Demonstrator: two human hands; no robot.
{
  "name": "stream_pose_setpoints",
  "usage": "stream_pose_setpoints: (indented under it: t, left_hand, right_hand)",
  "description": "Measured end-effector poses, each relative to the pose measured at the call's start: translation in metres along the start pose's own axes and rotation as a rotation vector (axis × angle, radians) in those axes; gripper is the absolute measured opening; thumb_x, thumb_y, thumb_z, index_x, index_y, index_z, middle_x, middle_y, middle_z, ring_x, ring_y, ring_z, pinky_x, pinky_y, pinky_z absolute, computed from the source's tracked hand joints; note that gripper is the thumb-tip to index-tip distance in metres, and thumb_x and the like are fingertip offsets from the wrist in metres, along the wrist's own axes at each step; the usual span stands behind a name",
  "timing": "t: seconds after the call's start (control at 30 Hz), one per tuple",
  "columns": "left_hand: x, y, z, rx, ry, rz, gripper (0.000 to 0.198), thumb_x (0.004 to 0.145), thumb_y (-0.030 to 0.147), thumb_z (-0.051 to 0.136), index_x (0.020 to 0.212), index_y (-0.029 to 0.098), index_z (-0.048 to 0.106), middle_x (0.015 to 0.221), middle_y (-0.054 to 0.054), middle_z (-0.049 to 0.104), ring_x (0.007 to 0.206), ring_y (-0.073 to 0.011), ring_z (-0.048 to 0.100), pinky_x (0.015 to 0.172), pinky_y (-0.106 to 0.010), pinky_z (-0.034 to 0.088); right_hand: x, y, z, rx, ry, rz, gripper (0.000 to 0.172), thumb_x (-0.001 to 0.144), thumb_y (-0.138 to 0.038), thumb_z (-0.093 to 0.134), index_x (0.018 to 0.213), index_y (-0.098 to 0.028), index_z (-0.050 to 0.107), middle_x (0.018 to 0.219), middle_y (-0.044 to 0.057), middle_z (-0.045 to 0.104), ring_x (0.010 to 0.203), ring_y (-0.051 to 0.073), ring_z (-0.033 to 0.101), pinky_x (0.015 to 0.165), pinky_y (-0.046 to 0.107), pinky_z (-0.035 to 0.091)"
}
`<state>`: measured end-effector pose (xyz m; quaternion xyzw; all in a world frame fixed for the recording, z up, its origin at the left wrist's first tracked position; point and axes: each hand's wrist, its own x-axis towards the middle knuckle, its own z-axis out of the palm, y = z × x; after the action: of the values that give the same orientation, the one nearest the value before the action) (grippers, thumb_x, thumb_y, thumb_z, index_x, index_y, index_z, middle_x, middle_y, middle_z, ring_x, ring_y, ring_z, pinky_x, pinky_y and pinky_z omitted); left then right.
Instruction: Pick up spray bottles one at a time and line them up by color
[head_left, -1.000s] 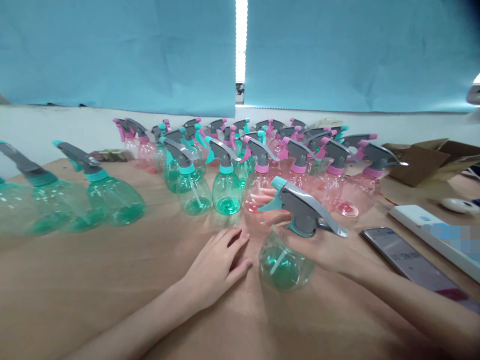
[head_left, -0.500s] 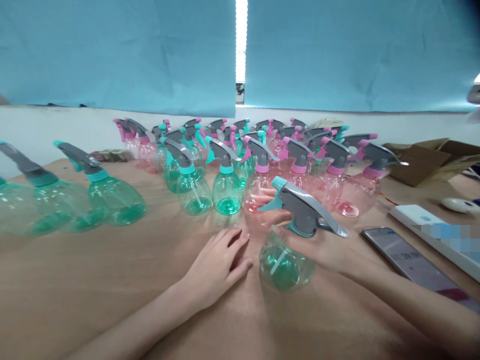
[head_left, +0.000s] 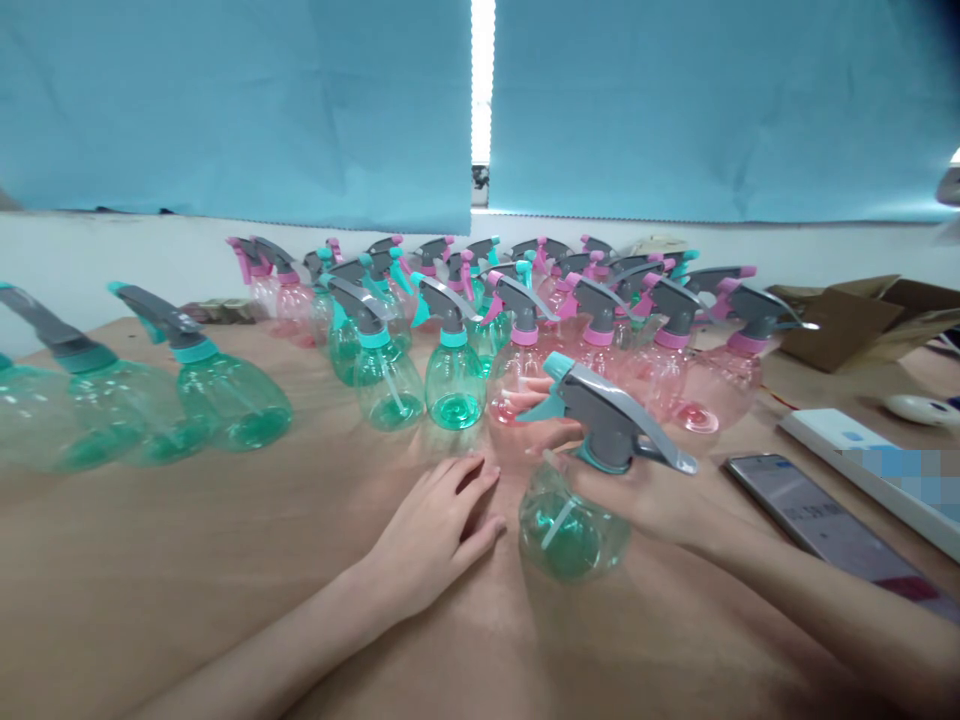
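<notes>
My left hand (head_left: pixel 439 520) lies palm down on the wooden table, fingers stretched out, holding nothing. A green spray bottle (head_left: pixel 574 535) with a grey trigger head stands just right of it, close to me. Partly hidden behind that bottle is my right hand (head_left: pixel 645 495), its visible fingers extended leftward and apart. Whether it touches the bottle I cannot tell. Beyond my hands stand a green spray bottle (head_left: pixel 454 395) and a pink spray bottle (head_left: pixel 517 385), part of a crowded group of several green and pink ones.
More green spray bottles (head_left: pixel 232 405) stand at the left. To the right lie a phone (head_left: pixel 825 530), a white box (head_left: pixel 817 430) and a white mouse (head_left: pixel 919 410). An open cardboard box (head_left: pixel 847 325) sits behind them. Blue blinds (head_left: pixel 240 110) hang at the back.
Both hands and the bottles keep their places. Only the digits on the phone screen look different.
</notes>
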<state>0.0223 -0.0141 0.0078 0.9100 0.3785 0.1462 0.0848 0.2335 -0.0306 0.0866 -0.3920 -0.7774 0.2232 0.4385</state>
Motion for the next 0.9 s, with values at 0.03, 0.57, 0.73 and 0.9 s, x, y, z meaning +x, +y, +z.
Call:
stream_pose_setpoints:
  t: [0.03, 0.57, 0.73, 0.9]
  left_hand:
    - [0.0001, 0.0002, -0.0001, 0.001, -0.002, -0.001, 0.04, 0.094, 0.034, 0.051, 0.13, 0.018, 0.049, 0.136, -0.013, 0.05, 0.124, -0.0282, 0.046, 0.1, -0.046, 0.041]
    - [-0.0004, -0.0012, 0.0023, 0.003, 0.009, 0.008, 0.039, 0.094, 0.034, 0.051, 0.13, 0.017, 0.05, 0.136, -0.012, 0.05, 0.124, -0.0286, 0.046, 0.1, -0.046, 0.041]
    - [-0.0009, -0.0011, 0.0024, 0.007, -0.002, -0.001, 0.04, 0.094, 0.034, 0.051, 0.13, 0.016, 0.05, 0.136, -0.013, 0.05, 0.124, -0.0288, 0.046, 0.1, -0.046, 0.041]
    - [-0.0002, -0.0008, 0.0016, -0.011, 0.006, -0.005, 0.038, 0.094, 0.034, 0.05, 0.129, 0.018, 0.051, 0.136, -0.012, 0.05, 0.124, -0.0289, 0.046, 0.101, -0.047, 0.04]
  right_hand:
    - [0.0002, 0.0, 0.0002, 0.012, -0.003, 0.008, 0.015, 0.073, -0.013, 0.052, 0.072, -0.027, 0.057, 0.102, 0.001, 0.07, 0.104, 0.024, 0.066, 0.093, 0.041, 0.054]
    - [-0.0002, 0.0007, 0.0007, -0.028, 0.0, 0.104, 0.01, 0.07, -0.019, 0.051, 0.073, -0.026, 0.057, 0.073, 0.0, 0.061, 0.062, 0.016, 0.059, 0.07, 0.033, 0.054]
    - [-0.001, -0.0007, -0.0016, -0.049, -0.024, 0.158, 0.01, 0.068, -0.018, 0.05, 0.07, -0.025, 0.057, 0.068, -0.001, 0.062, 0.058, 0.015, 0.058, 0.06, 0.029, 0.052]
    - [-0.0001, -0.0047, -0.0019, 0.031, 0.004, 0.135, 0.012, 0.066, -0.019, 0.049, 0.07, -0.027, 0.056, 0.061, -0.003, 0.061, 0.053, 0.015, 0.061, 0.051, 0.026, 0.052]
